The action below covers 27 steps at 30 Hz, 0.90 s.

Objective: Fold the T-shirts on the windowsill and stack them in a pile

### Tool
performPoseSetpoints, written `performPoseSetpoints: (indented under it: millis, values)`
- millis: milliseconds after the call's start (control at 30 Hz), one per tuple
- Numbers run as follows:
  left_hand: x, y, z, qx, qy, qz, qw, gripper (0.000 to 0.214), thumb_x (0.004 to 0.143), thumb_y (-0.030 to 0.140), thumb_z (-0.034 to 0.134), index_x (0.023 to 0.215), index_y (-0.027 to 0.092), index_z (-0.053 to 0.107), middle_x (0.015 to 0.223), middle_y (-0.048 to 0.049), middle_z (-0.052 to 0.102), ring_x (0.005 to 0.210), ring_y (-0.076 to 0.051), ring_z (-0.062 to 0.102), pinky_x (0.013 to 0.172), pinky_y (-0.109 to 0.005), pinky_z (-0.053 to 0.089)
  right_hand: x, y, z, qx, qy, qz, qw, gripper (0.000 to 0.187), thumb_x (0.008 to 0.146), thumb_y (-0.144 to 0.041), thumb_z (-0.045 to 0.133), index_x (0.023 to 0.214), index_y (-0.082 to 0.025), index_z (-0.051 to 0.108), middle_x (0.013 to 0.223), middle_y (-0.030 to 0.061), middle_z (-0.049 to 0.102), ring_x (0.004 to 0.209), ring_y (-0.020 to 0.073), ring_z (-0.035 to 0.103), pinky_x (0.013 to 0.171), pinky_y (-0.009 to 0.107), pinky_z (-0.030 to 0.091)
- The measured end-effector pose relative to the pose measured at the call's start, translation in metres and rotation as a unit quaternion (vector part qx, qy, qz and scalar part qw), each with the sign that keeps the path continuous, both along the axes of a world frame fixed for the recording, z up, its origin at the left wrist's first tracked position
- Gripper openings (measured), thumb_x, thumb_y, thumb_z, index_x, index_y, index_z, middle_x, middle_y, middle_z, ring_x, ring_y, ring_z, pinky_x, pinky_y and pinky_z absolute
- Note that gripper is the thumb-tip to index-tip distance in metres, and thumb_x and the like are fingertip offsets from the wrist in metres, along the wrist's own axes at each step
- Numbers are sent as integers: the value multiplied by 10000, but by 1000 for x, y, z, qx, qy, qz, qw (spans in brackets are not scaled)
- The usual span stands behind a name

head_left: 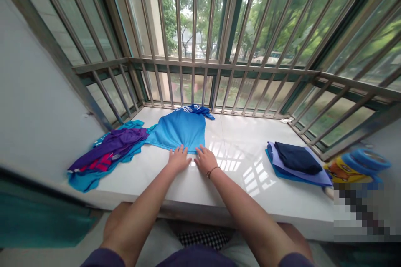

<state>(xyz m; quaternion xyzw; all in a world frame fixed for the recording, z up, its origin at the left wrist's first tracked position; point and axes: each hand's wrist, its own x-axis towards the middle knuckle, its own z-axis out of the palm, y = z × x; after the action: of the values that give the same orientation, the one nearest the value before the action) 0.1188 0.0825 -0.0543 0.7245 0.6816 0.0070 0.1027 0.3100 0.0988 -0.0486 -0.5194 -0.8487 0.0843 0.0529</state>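
The blue shirt is pressed by the flat, open left grip and right grip, nothing grasped, and could ruck if dragged across the slick bench.

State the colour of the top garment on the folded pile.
The top garment is dark navy, seen best in the head view.

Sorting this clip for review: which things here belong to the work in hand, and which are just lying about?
In use: left hand, right hand, blue shirt under both.

Lying about: crumpled purple and teal clothes, folded clothes stack, yellow-and-blue toy.
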Motion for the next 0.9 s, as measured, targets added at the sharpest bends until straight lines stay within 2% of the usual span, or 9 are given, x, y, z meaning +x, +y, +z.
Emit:
performPoseSetpoints:
  millis: [100, 167, 233, 367, 533, 633, 733, 833, 900]
  values:
    - [14, -18, 3, 29, -53, -81, 995, 558, 1036, 472, 546, 1525, 214, 614, 1624, -190, 553, 1474, -396, 518, 1272, -627, 294, 7, 8, 5, -10, -16, 29, 999, 302, 1095, -313, 524, 1344, -233, 675, 1492, 122, 634, 1372, 270, 561, 1119, 403, 454]
    - [14, -30, 2, 50, -84, -117, 988, 504, 1032, 434, 575, 1488, 230, 645, 1543, -160, 635, 1419, -345, 573, 1259, -528, 354, 21, 6, 7, -15, -28, 39, 999, 245, 1086, -222, 507, 1213, -214, 716, 1310, 124, 714, 1253, 248, 623, 1046, 350, 486]
    - [3, -40, -1, 77, -80, -93, 989, 518, 1035, 398, 575, 1523, 226, 612, 1593, -155, 591, 1475, -332, 527, 1266, -512, 354, 40, -2, 8, -14, -39, 37, 998, 234, 1067, -163, 508, 1151, -201, 724, 1226, 131, 729, 1181, 246, 647, 1017, 331, 494]
    - [-30, -57, -12, 98, -20, 25, 995, 556, 1040, 396, 555, 1548, 172, 576, 1699, -201, 452, 1559, -399, 418, 1267, -610, 334, 87, -39, 11, -6, -54, 19, 998, 255, 1022, -79, 511, 1110, -197, 721, 1193, 142, 730, 1125, 261, 662, 1026, 351, 500]
    - [-41, -92, -13, 103, -35, 19, 994, 388, 1029, 328, 536, 1356, 215, 711, 1485, -178, 668, 1376, -352, 599, 1228, -541, 398, 143, -108, 4, -2, -33, 5, 999, 285, 974, -48, 526, 1105, -195, 732, 1152, 139, 742, 1101, 282, 691, 1016, 372, 528]
    - [-31, -125, -1, 57, -66, 1, 996, 280, 992, 263, 516, 1046, 240, 790, 1130, -165, 789, 1162, -369, 695, 1162, -563, 431, 167, -153, -7, -10, 16, -4, 1000, 306, 943, -63, 550, 1107, -231, 745, 1111, 109, 756, 1050, 276, 717, 957, 362, 555]
    - [-27, -161, 19, -60, -177, -42, 981, 210, 940, 346, 588, 850, 305, 774, 904, -93, 794, 944, -375, 739, 961, -550, 535, 180, -195, -5, -76, 73, 19, 994, 238, 934, -130, 595, 976, -283, 773, 986, 56, 777, 912, 253, 735, 843, 331, 567]
    - [-27, -183, 41, -199, -287, -102, 932, 200, 857, 535, 728, 800, 353, 787, 795, -30, 773, 764, -345, 727, 769, -482, 575, 179, -219, 14, -184, 134, 54, 972, 99, 940, -298, 710, 964, -328, 801, 911, 8, 795, 830, 235, 738, 760, 307, 555]
    - [-23, -180, 49, -191, -316, -108, 923, 240, 843, 591, 758, 895, 364, 814, 879, -31, 795, 827, -339, 739, 806, -467, 592, 174, -218, 30, -217, 162, 56, 961, 126, 969, -390, 721, 1050, -340, 803, 945, -7, 807, 861, 228, 747, 774, 300, 552]
